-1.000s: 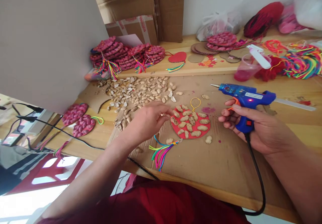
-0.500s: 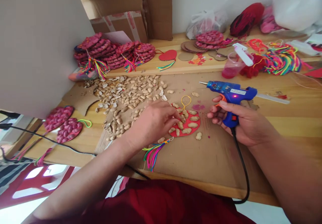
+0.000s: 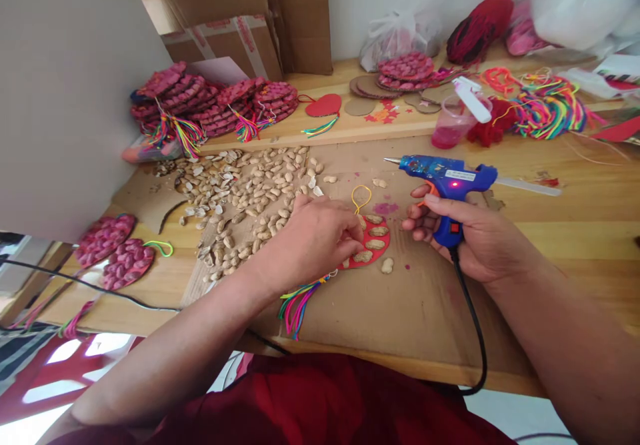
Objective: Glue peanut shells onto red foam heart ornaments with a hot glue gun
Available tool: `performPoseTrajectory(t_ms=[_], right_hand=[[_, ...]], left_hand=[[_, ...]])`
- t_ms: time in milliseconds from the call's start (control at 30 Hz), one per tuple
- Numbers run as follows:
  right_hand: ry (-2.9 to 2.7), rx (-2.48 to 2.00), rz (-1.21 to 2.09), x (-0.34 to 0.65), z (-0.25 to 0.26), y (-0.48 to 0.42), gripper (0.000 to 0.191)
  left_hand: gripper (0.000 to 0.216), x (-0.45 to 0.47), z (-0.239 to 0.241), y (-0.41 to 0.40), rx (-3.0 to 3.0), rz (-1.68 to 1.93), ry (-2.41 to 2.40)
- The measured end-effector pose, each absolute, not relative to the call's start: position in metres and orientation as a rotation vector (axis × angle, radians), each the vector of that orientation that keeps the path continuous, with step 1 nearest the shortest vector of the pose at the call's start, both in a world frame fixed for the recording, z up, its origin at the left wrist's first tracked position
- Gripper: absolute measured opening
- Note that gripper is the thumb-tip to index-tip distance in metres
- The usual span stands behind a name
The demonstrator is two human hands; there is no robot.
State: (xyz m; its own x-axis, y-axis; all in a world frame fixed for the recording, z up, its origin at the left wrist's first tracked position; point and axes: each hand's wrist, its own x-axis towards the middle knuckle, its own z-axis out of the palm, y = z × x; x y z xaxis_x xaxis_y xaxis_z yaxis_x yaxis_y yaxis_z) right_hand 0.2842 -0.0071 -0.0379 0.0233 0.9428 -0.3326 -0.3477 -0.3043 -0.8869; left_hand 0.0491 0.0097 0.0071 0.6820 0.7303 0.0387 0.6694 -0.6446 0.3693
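Note:
My left hand [image 3: 323,232] is closed, its bent fingers pressed down over the left part of a red disc [image 3: 383,246]. Whatever is between the fingertips is hidden by the hand. Peanuts [image 3: 375,244] in their shells lie on the disc's visible right side. A yellow cord loop [image 3: 361,198] extends from its far edge, and a multicoloured tassel [image 3: 300,305] hangs off the near left. My right hand [image 3: 470,232] is wrapped round a blue glue gun [image 3: 445,178], its fingers at the orange trigger. The nozzle points left, above the board and apart from the disc.
Loose peanuts [image 3: 265,185] cover the left of the cardboard sheet [image 3: 380,318]. One peanut [image 3: 387,266] lies right of the disc. Finished pink discs [image 3: 127,263] lie at left, with stacks [image 3: 200,105] behind. A pink cup [image 3: 447,132] stands behind the gun; its black cord [image 3: 477,325] runs down.
My left hand has come down over the disc's left side, covering peanuts that showed before. The glue gun stays in my right hand. The whole view has shifted slightly.

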Motion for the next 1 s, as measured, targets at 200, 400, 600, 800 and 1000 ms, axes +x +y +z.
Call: performPoseTrajectory(t_ms=[200,400,600,800,1000], right_hand=[[-0.713,-1.176,1.534,0.285,-0.037,-0.007,0.011],[-0.717,-1.171,1.536,0.285,-0.037,-0.007,0.009],[-0.714,-1.174,1.543,0.285,-0.038,-0.007,0.009],[-0.715,-1.168,1.550,0.285,-0.038,-0.007,0.009],[-0.711,-1.166,1.556,0.286,-0.039,-0.008,0.011]], left_hand=[[0.009,0.049,0.006,0.008,2.561,0.286,1.125],[0.013,0.050,0.006,0.015,2.555,0.325,1.164],[0.015,0.050,0.004,0.018,2.562,0.351,1.187],[0.013,0.055,0.005,0.017,2.576,0.300,1.126],[0.013,0.055,0.003,0.015,2.582,0.316,1.112]])
